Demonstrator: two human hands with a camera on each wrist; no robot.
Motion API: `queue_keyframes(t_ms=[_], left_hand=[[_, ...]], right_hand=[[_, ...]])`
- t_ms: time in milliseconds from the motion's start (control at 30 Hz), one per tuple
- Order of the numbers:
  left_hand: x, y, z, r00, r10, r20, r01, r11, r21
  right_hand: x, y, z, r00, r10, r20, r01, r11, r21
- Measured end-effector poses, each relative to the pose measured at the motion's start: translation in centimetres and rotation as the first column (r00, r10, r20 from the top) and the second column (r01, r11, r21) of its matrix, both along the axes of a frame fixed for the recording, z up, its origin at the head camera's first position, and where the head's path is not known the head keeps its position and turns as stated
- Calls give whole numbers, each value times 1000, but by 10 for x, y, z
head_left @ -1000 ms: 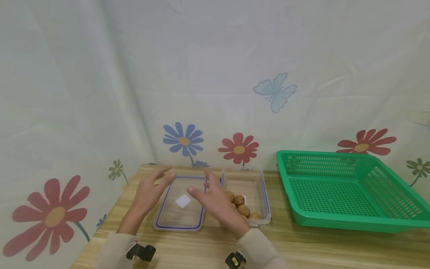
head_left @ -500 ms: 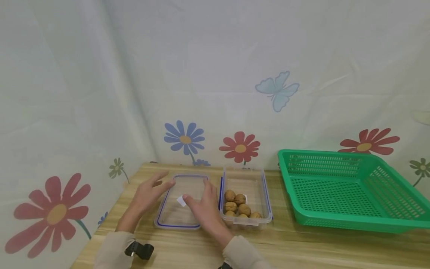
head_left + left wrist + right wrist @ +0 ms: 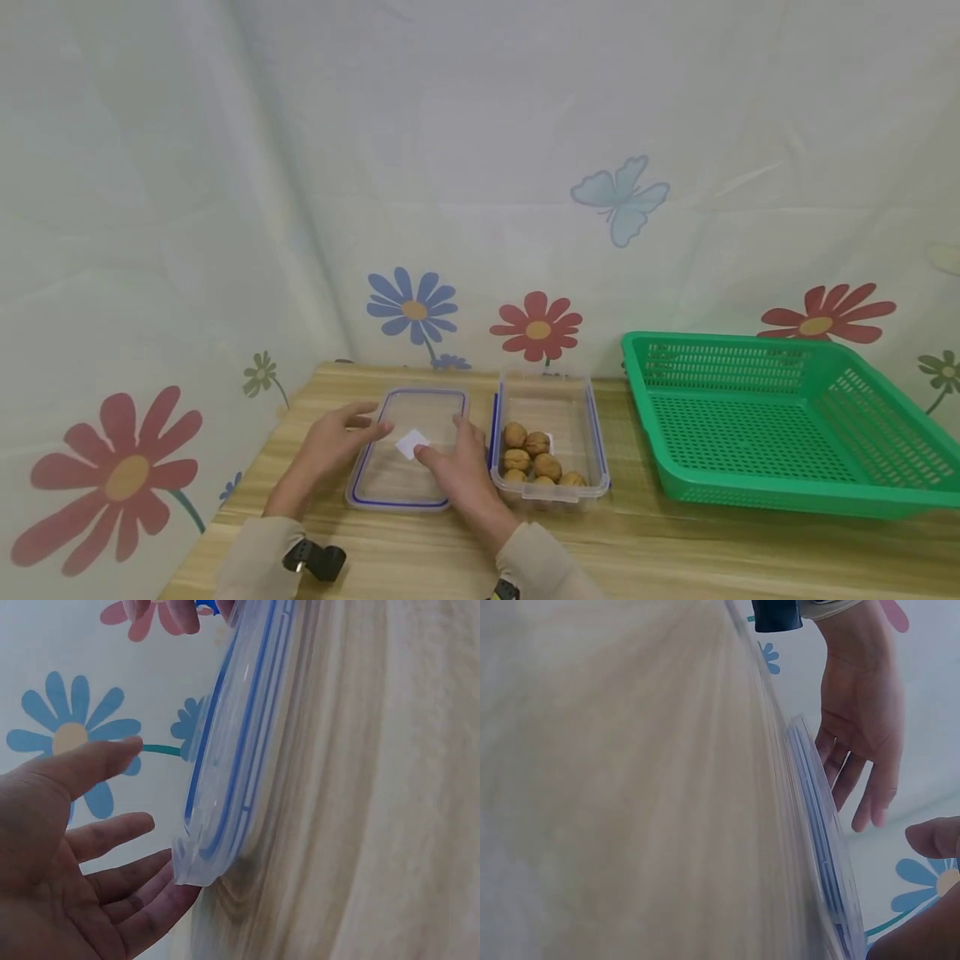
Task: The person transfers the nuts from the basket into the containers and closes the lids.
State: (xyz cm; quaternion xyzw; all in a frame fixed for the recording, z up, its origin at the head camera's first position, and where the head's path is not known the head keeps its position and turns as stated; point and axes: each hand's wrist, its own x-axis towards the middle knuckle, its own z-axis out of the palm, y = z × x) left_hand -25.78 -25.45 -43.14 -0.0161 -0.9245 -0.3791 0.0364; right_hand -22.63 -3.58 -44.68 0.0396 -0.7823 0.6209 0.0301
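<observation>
A clear lid (image 3: 408,450) with a blue seal lies flat on the wooden worktop (image 3: 675,542), just left of a clear container (image 3: 551,442) holding walnuts (image 3: 534,460), with a green basket (image 3: 780,425) farther right. The left hand (image 3: 333,442) sits at the lid's left edge with fingers spread and relaxed, its fingertips (image 3: 161,892) touching the rim, gripping nothing. The right hand (image 3: 457,467) rests flat on the lid's right half, fingers extended, so the lid lies between and under both hands.

Clear lid (image 3: 408,450) with blue seal and white sticker, flat on table, just left of walnut box.
</observation>
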Motion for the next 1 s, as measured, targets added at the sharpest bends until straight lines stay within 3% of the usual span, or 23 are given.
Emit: queue_keyframes(t_ms=[167, 467, 700, 1000], left_hand=[[-1, -3, -3, 997, -27, -68, 27, 1000, -7], [-1, -11, -6, 993, 50, -102, -50, 999, 4], [2, -16, 8, 994, 85, -65, -83, 996, 34], [6, -19, 29, 991, 59, -123, -55, 998, 32]], right_hand=[[-2, -1, -2, 1000, 3, 14, -3, 1000, -11], [-3, -2, -2, 1000, -10, -30, 10, 1000, 7], [0, 0, 4, 996, 10, -90, -11, 1000, -5], [6, 9, 25, 983, 55, -174, -68, 995, -69]])
